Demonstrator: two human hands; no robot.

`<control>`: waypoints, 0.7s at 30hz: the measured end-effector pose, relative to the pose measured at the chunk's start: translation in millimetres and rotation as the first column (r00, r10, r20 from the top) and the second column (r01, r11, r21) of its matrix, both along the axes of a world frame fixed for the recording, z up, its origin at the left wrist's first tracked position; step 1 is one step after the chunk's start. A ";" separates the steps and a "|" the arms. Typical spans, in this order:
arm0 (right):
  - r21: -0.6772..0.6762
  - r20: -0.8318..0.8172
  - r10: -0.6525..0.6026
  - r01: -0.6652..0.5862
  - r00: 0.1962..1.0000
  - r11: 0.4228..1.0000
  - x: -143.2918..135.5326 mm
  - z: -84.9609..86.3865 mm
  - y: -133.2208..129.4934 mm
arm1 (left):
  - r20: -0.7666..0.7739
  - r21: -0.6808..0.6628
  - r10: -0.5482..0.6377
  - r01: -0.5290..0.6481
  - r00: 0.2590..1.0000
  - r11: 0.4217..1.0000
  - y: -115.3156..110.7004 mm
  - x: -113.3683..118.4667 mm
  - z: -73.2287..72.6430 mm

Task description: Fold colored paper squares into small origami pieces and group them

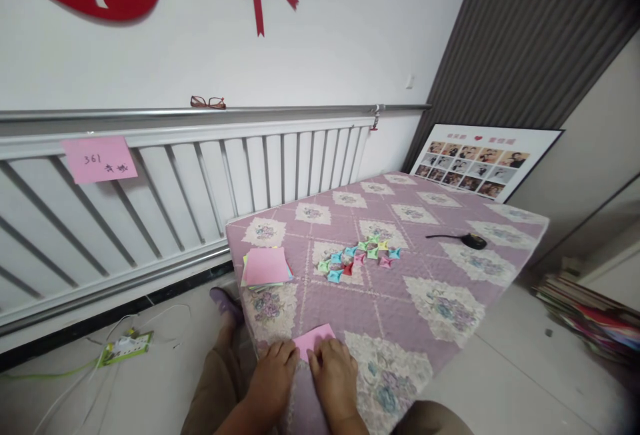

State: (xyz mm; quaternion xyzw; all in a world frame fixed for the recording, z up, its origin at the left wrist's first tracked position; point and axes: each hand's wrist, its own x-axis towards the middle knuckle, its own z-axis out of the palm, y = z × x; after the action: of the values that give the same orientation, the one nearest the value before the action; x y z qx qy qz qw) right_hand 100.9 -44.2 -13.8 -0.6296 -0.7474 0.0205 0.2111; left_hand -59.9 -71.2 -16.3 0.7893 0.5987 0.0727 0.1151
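Observation:
A pink sheet of paper point(314, 340) lies at the near edge of the purple flowered tablecloth point(350, 312), looking folded. My left hand point(274, 375) presses on its left corner with bent fingers close together. On its right side rests my right hand point(334, 376), thumb and curled fingers on the paper's edge. Beyond them to the left is a stack of coloured paper squares point(267, 266) with a pink one on top. Several small folded paper pieces point(347, 267) in green, blue, pink, red and yellow sit in a cluster mid-table.
A black ladle-like object point(473, 241) lies at the table's right. A framed photo board point(483, 162) leans behind the far end. Glasses point(208, 102) rest on the rail above the white radiator point(255, 172). A power strip point(126, 348) is on the left floor.

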 end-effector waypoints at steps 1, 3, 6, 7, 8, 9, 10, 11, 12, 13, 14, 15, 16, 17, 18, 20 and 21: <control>0.001 -0.006 0.006 -0.006 1.000 1.000 0.6 -0.1 0.1 | 0.001 -0.004 0.018 -0.018 1.000 1.000 -2.0 -4.3 -1.1; 0.004 -0.022 0.021 -0.021 1.000 1.000 1.8 -0.1 0.3 | -0.005 -0.008 0.055 -0.055 0.998 0.998 -4.0 -10.2 -0.6; 0.000 -0.049 0.035 -0.035 0.998 0.999 3.5 0.2 0.4 | -0.044 -0.006 0.107 -0.107 0.993 0.994 -3.8 -8.4 5.1; -0.003 -0.061 0.038 -0.038 0.997 0.999 4.1 0.2 0.4 | -0.065 -0.003 0.131 -0.131 0.989 0.991 -3.5 -5.1 7.8; -0.006 -0.074 0.044 -0.045 0.996 0.999 4.8 0.1 0.4 | -0.085 0.002 0.157 -0.158 0.984 0.987 -3.3 -1.1 10.7; -0.009 -0.089 0.050 -0.051 0.995 0.999 5.6 0.0 0.2 | -0.101 0.009 0.185 -0.185 0.977 0.983 -3.2 3.2 13.6; -0.010 -0.106 0.058 -0.059 0.993 0.998 6.5 -0.2 0.0 | -0.111 0.017 0.210 -0.210 0.971 0.978 -3.5 7.4 16.3; -0.012 -0.123 0.067 -0.069 0.990 0.998 7.7 -0.4 -0.3 | -0.116 0.024 0.232 -0.231 0.966 0.973 -4.2 11.1 18.5; -0.013 -0.138 0.078 -0.080 0.987 0.997 9.0 -0.6 -0.5 | -0.116 0.031 0.252 -0.250 0.961 0.968 -5.2 14.0 20.0; -0.013 -0.151 0.086 -0.089 0.985 0.996 10.6 -0.9 -0.8 | -0.113 0.037 0.268 -0.265 0.957 0.964 -6.6 16.0 20.7; -0.011 -0.162 0.095 -0.098 0.982 0.995 12.2 -1.2 -1.1 | -0.110 0.043 0.280 -0.277 0.954 0.960 -8.2 17.1 20.4; -0.003 -0.172 0.104 -0.106 0.980 0.994 14.0 -1.6 -1.3 | -0.108 0.051 0.290 -0.286 0.951 0.957 -10.0 17.3 19.3; 0.008 -0.180 0.113 -0.114 0.977 0.993 15.6 -2.1 -1.4 | -0.107 0.060 0.298 -0.293 0.949 0.954 -11.8 16.9 17.4; 0.023 -0.188 0.121 -0.118 0.975 0.993 17.1 -2.7 -1.6 | -0.108 0.069 0.304 -0.298 0.947 0.952 -13.3 16.2 15.2; 0.039 -0.195 0.126 -0.121 0.973 0.992 18.4 -3.4 -1.7 | -0.111 0.079 0.308 -0.301 0.945 0.950 -14.4 15.5 12.9; 0.070 -0.215 0.135 -0.122 0.967 0.990 19.9 -5.0 -1.7 | -0.116 0.104 0.306 -0.294 0.945 0.950 -14.5 15.3 9.4; 0.083 -0.229 0.137 -0.121 0.964 0.989 20.3 -6.0 -1.6 | -0.114 0.114 0.290 -0.277 0.950 0.954 -13.4 16.3 8.5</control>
State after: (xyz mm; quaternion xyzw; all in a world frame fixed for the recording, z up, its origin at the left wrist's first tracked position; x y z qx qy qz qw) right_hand 121.2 -45.8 -19.8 -0.5651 -0.7571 0.0827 0.3172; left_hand -43.6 -84.7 -7.8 0.7027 0.7079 0.0659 0.0262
